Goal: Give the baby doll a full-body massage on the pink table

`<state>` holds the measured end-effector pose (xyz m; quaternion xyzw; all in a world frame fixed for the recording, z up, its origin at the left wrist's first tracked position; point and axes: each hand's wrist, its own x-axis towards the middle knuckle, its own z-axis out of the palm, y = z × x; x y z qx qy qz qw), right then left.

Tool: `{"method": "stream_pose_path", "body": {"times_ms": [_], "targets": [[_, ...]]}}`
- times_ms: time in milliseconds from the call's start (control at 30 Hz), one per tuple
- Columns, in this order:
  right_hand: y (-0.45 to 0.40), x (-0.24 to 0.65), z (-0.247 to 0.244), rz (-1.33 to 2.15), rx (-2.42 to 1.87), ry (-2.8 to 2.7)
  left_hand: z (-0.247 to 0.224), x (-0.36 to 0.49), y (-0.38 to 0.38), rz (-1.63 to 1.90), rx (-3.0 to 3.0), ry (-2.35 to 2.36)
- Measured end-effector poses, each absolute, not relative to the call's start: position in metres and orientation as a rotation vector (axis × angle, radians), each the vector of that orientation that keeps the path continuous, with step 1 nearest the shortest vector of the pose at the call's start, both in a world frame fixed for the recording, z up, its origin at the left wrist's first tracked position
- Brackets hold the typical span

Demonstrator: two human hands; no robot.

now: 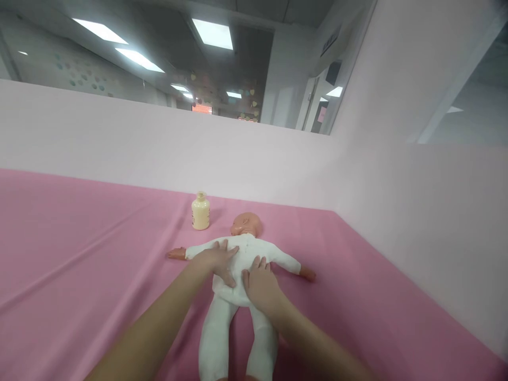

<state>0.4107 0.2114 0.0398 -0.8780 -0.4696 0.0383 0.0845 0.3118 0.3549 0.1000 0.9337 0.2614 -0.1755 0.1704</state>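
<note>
A baby doll in a white suit lies on a pink sheet, its arms stretched out to both sides. Its head is at the far end, turned to the left, and its legs point toward me. My left hand rests on the left side of the doll's torso, fingers spread. On the right side of the belly lies my right hand, palm down with the fingers laid out. Neither hand grips anything. The doll's feet are mostly cut off by the lower picture edge.
A cream-coloured bottle stands upright on the sheet, left of the doll's head. Behind the sheet rises a white wall with a wide window or mirror above. Another white wall borders the right side.
</note>
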Motion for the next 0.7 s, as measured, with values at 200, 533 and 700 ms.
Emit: {"method": "stream_pose_path", "body": {"times_ms": [200,533,700], "targets": [[0.207,0.392,0.018,0.046,-2.590,-1.468,0.074,0.333,0.334,-0.361,2.717,0.897],[0.186,0.379,0.082,0.266,-1.908,-2.074,0.093,0.326,0.344,-0.013,2.619,0.062],[0.204,0.396,0.062,0.217,-1.769,-2.066,0.074,0.341,0.343,-0.061,2.585,0.286]]}}
